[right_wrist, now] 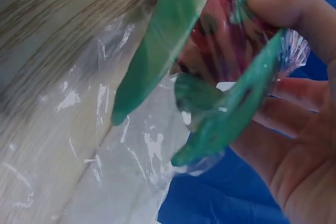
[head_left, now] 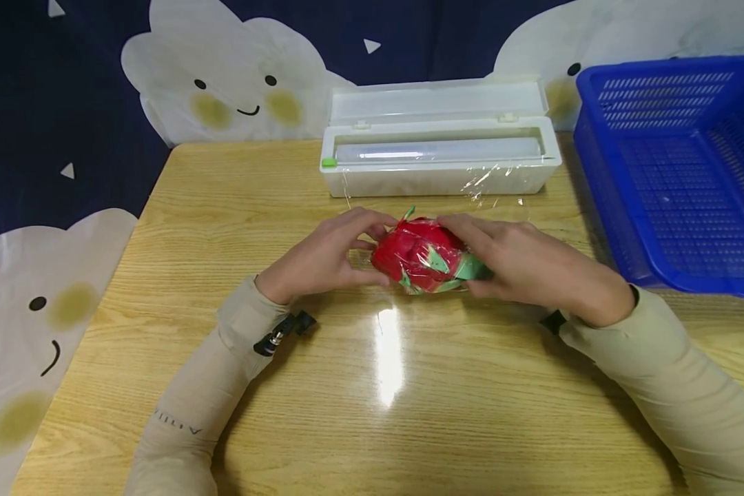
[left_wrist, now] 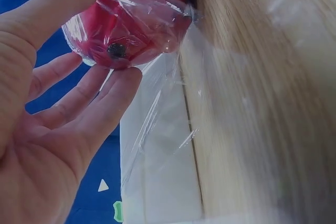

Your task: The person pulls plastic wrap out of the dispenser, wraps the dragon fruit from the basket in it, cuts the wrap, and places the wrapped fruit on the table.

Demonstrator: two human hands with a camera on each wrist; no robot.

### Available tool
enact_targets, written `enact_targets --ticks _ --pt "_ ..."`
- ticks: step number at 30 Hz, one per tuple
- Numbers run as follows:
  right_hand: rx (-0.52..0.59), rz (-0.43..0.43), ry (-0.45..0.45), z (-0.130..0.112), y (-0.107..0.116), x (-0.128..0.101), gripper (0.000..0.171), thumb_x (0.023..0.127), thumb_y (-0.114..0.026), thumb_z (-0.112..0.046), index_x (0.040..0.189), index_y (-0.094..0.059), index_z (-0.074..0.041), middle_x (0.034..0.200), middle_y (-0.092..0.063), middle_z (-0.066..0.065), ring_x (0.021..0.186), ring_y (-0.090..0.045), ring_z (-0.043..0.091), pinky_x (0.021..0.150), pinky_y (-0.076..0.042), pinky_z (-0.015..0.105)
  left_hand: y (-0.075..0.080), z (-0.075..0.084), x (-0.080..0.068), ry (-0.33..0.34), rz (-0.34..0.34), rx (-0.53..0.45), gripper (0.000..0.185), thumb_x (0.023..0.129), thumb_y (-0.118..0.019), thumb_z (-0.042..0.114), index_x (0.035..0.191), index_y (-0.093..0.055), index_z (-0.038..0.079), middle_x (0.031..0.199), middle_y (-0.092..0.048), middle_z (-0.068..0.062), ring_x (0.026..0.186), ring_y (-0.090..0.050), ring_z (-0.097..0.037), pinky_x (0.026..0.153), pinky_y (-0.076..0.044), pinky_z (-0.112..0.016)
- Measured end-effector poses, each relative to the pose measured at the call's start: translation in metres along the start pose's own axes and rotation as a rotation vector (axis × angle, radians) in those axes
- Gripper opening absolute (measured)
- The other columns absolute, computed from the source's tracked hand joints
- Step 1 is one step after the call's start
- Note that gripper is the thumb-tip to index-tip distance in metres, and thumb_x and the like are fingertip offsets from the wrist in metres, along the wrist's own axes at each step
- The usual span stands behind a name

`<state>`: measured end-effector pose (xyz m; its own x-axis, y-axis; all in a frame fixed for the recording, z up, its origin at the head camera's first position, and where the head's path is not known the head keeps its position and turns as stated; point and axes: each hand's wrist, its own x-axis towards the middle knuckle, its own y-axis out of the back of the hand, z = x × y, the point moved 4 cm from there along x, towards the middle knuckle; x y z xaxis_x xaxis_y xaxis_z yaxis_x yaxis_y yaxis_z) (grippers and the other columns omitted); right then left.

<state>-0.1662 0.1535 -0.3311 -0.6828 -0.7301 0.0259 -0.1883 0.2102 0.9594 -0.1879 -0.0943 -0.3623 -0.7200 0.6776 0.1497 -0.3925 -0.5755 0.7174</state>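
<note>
Holding the red dragon fruit (head_left: 426, 256) just in front of the white wrap box (head_left: 440, 155), the left hand (head_left: 325, 258) and right hand (head_left: 527, 265) curl round it; clear film (right_wrist: 131, 145) mostly covers it; loose film looks left to press down.

Light wooden table (head_left: 180, 207) with a bright glare on its top — overhead light. Behind and left, dark navy cloth (head_left: 49, 103) printed with smiling white clouds and small triangles. At the right edge, a blue basket (head_left: 601, 138).
</note>
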Motion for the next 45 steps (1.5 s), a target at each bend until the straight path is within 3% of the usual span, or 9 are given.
enact_targets --ticks 3,11,24,31,36,39,45 --pt "0.004 0.002 0.016 0.0004 0.0009 0.0001 0.084 0.083 -0.086 -0.019 0.154 -0.041 -0.009 0.137 -0.066 0.021 0.075 -0.074 0.023 0.074 -0.066 0.04 0.0001 -0.0004 0.0003 -0.011 0.008 -0.016 0.072 0.081 -0.09 0.025 0.142 -0.056 0.009 0.122 -0.066 -0.006 0.115 -0.067 -0.017 0.097 -0.062 -0.03" --pt "-0.008 -0.029 0.047 0.0014 0.0034 -0.0018 0.087 0.086 -0.085 -0.021 0.157 -0.038 -0.003 0.153 -0.054 0.026 0.087 -0.078 0.033 0.083 -0.065 0.048 0.0005 0.0003 0.0004 -0.051 0.022 -0.024 0.064 0.081 -0.089 0.026 0.135 -0.06 0.007 0.123 -0.067 -0.007 0.115 -0.066 -0.016 0.096 -0.062 -0.029" --pt "0.009 -0.039 0.067 0.0027 0.0033 -0.0023 0.087 0.086 -0.083 -0.023 0.158 -0.039 -0.002 0.151 -0.054 0.029 0.094 -0.077 0.035 0.085 -0.065 0.05 0.001 0.002 0.0004 -0.049 0.008 -0.063 0.054 0.085 -0.085 0.024 0.131 -0.063 0.004 0.119 -0.067 -0.008 0.113 -0.067 -0.017 0.093 -0.063 -0.027" --pt "0.02 -0.025 0.104 0.005 0.0027 -0.0028 0.089 0.083 -0.084 -0.025 0.156 -0.041 0.0 0.147 -0.057 0.029 0.086 -0.077 0.029 0.081 -0.065 0.05 0.0012 0.0034 0.0 -0.046 0.003 -0.047 0.048 0.086 -0.084 0.024 0.126 -0.065 0.004 0.12 -0.068 -0.009 0.112 -0.069 -0.019 0.092 -0.063 -0.027" --pt "0.038 -0.005 0.11 0.0058 0.0032 -0.0026 0.086 0.08 -0.082 -0.023 0.155 -0.044 -0.001 0.146 -0.06 0.026 0.081 -0.074 0.018 0.078 -0.066 0.043 0.0017 0.0053 -0.0008 -0.042 0.002 -0.038 0.045 0.086 -0.085 0.024 0.122 -0.068 0.003 0.117 -0.069 -0.009 0.109 -0.07 -0.019 0.09 -0.064 -0.026" --pt "0.041 -0.004 0.102 0.006 0.0027 -0.0027 0.083 0.08 -0.08 -0.021 0.153 -0.047 -0.001 0.145 -0.062 0.023 0.07 -0.065 0.007 0.073 -0.066 0.034 0.0023 0.0052 -0.0011 -0.03 -0.002 -0.004 0.045 0.085 -0.085 0.027 0.121 -0.07 0.004 0.115 -0.07 -0.008 0.106 -0.071 -0.018 0.089 -0.064 -0.027" --pt "0.056 -0.011 0.098 0.0067 0.0018 -0.0021 0.079 0.082 -0.078 -0.022 0.151 -0.049 0.0 0.136 -0.069 0.019 0.058 -0.05 0.002 0.059 -0.054 0.018 0.0025 0.0051 -0.0016 -0.005 -0.018 0.031 0.05 0.087 -0.084 0.03 0.128 -0.071 0.006 0.111 -0.071 -0.007 0.104 -0.071 -0.017 0.088 -0.064 -0.028"
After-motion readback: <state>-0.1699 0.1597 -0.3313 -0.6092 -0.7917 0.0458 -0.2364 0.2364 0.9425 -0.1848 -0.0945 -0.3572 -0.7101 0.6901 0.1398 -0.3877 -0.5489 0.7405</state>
